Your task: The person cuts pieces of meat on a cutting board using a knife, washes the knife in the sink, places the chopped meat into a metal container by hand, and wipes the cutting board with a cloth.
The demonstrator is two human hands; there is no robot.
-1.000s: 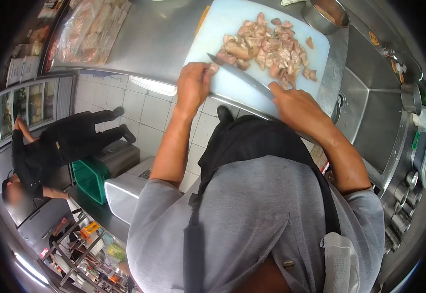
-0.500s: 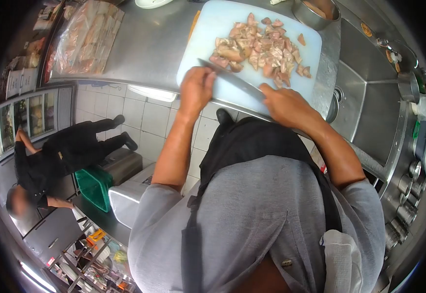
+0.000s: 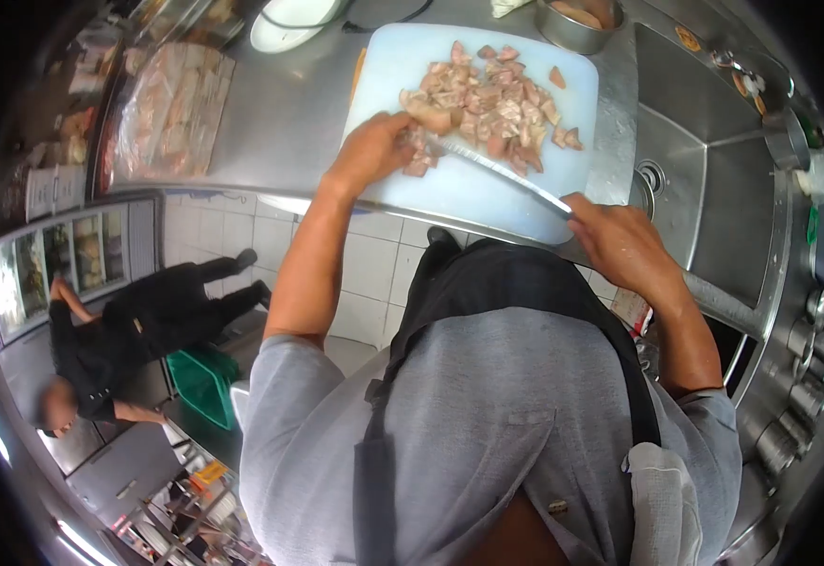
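So over on the left there's a co-worker in black clothes (image 3: 148,325) by a glass-fronted fridge (image 3: 58,259). Next, clear plastic packs of pinkish food (image 3: 176,108) sit on the stainless steel counter (image 3: 285,108), with a white oval dish (image 3: 289,26) nearby. Then the left hand (image 3: 371,153), fingers bent close together at some meat near the knife's tip; can't tell if it's actually pinching any. The pale pink chopped meat (image 3: 502,108) is heaped on the white cutting board (image 3: 478,200). Right hand's (image 3: 624,247) wrapped round the handle end of a long metal-bladed knife (image 3: 509,173), blade slanting across the board. Round steel pot (image 3: 577,36) just beside the board's far corner, steel sink (image 3: 735,203) further right.
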